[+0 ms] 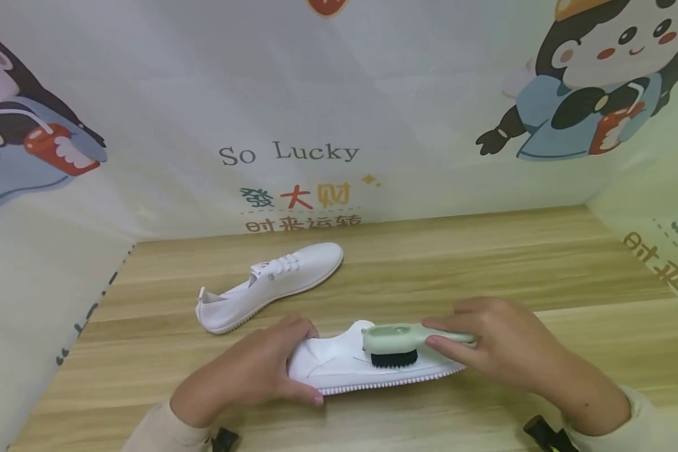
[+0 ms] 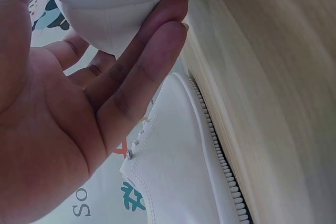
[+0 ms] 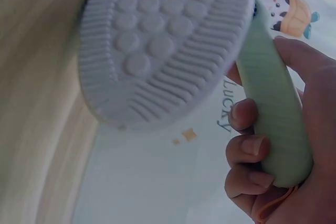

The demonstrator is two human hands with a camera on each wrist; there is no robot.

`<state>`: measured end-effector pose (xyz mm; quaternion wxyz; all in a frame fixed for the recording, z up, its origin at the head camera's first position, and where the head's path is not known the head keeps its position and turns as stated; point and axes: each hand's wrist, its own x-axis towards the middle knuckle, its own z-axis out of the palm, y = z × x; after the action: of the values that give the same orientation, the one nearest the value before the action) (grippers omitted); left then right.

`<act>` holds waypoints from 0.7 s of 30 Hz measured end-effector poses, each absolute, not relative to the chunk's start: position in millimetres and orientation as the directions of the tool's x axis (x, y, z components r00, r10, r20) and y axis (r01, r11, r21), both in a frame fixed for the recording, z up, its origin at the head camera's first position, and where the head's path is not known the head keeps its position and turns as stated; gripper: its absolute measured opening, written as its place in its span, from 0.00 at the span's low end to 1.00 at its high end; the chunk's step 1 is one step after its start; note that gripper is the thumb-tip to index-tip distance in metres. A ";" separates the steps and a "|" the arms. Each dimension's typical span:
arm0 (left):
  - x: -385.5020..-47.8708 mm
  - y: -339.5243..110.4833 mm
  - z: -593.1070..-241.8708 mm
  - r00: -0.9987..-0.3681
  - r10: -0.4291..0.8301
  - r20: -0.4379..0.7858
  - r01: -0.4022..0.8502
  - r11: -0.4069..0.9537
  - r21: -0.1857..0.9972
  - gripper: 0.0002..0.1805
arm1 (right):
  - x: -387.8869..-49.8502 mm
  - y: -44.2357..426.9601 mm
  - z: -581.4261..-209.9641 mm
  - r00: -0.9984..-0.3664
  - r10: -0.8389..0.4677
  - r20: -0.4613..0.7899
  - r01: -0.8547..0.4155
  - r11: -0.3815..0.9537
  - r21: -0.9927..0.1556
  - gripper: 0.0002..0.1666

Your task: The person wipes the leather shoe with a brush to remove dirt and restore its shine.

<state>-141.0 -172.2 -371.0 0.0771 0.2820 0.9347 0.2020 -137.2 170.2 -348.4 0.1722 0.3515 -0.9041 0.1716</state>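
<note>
A white shoe (image 1: 339,364) is held by its heel in my left hand (image 1: 260,367), with its toe pointing right. In the left wrist view the fingers of that hand (image 2: 105,93) curl round the white heel (image 2: 105,19). My right hand (image 1: 497,339) grips the handle of a pale green brush (image 1: 392,339), its black bristles against the shoe's side. From the right wrist, the fingers wrap the green handle (image 3: 275,103), beside the shoe's studded sole (image 3: 157,51); the bristles are mostly hidden there.
A second white lace-up shoe (image 1: 282,276) stands behind on the wooden table (image 1: 486,263), toe to the right. A printed cloth (image 1: 429,125) with cartoon figures hangs round the back and sides.
</note>
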 end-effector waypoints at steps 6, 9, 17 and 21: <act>-142.3 -172.3 -370.8 -0.827 0.561 -0.028 0.500 0.759 0.417 0.37 | -138.5 177.9 -342.6 -0.722 -0.566 0.398 -0.669 0.717 -0.195 0.13; -143.4 -171.9 -369.8 -0.828 0.560 -0.024 0.501 0.759 0.416 0.37 | -139.5 178.8 -341.0 -0.714 -0.570 0.407 -0.678 0.708 -0.198 0.12; -142.3 -172.8 -370.1 -0.827 0.561 -0.013 0.508 0.759 0.408 0.37 | -136.8 171.2 -345.3 -0.684 -0.595 0.421 -0.710 0.675 -0.200 0.13; -141.0 -172.6 -372.9 -0.831 0.556 -0.011 0.503 0.759 0.414 0.37 | -133.3 166.3 -350.4 -0.661 -0.602 0.448 -0.726 0.664 -0.178 0.14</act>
<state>-141.0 -172.6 -372.9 0.0667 0.2830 0.9354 0.2013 -133.3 166.3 -350.4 0.1786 0.3713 -0.8945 0.1737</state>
